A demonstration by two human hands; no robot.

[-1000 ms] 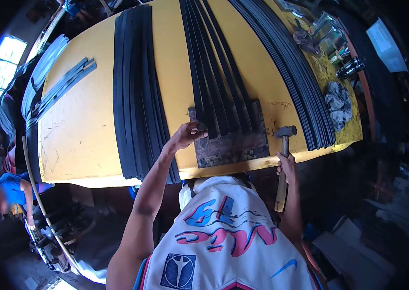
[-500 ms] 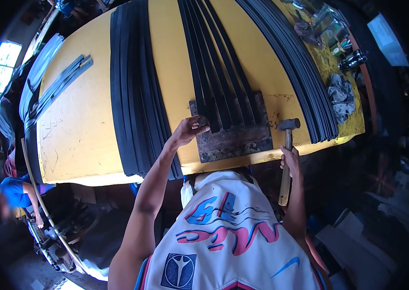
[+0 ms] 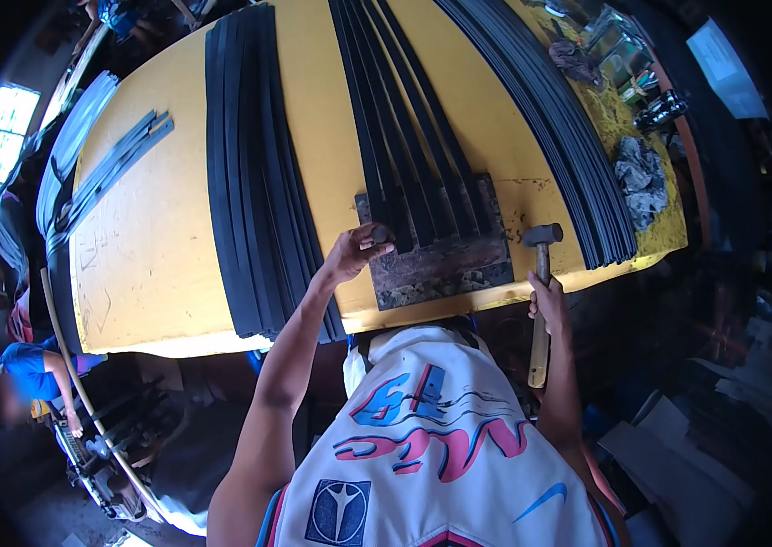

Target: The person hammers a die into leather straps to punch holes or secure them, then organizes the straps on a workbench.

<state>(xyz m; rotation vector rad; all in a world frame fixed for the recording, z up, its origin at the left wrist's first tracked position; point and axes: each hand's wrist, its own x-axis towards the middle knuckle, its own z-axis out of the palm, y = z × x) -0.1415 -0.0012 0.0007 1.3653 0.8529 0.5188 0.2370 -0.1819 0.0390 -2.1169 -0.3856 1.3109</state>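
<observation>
My left hand (image 3: 353, 253) is closed around a dark punch (image 3: 380, 234), its round top end facing up, over the left side of a worn dark plate (image 3: 445, 285). The ends of several black strips (image 3: 421, 205) lie across that plate, and the leftmost ones are right by my fingers. In my right hand (image 3: 547, 303) is a hammer (image 3: 542, 264), gripped midway along its wooden handle. Its metal head (image 3: 543, 235) hangs to the right of the plate, above the table's front edge.
The yellow table (image 3: 153, 273) carries a wide bundle of black strips (image 3: 253, 182) on the left and another stack (image 3: 554, 137) on the right. Grey strips (image 3: 121, 164) lie farther left. A crumpled cloth (image 3: 641, 182) sits at the right edge. A person in blue (image 3: 28, 369) is at the lower left.
Both hands keep nearly the same pose with the punch and the hammer. The view has shifted only slightly.
</observation>
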